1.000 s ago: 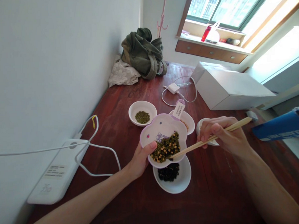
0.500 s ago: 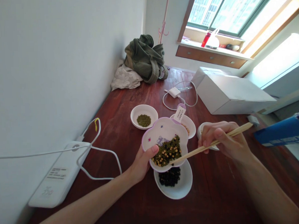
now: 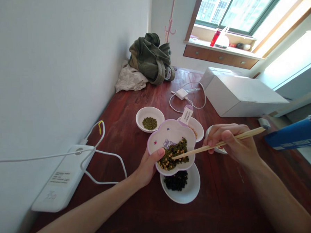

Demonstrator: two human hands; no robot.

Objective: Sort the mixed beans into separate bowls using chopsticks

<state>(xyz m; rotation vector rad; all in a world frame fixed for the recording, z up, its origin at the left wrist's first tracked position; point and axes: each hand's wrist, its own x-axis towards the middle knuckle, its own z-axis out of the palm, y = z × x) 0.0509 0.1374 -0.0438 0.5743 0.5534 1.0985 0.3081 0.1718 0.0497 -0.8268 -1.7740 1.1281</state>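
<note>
The flower-shaped bowl (image 3: 169,136) holds mixed green and yellow beans (image 3: 174,153).

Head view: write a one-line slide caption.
Left hand tilts flower-shaped bowl of mixed beans; right hand works chopsticks into them.

Flower-shaped bowl (image 3: 169,138), white with lilac rim, is held tilted above table; mixed green, yellow beans (image 3: 174,153) pooled low, chopsticks (image 3: 216,144) tips among them.
</note>
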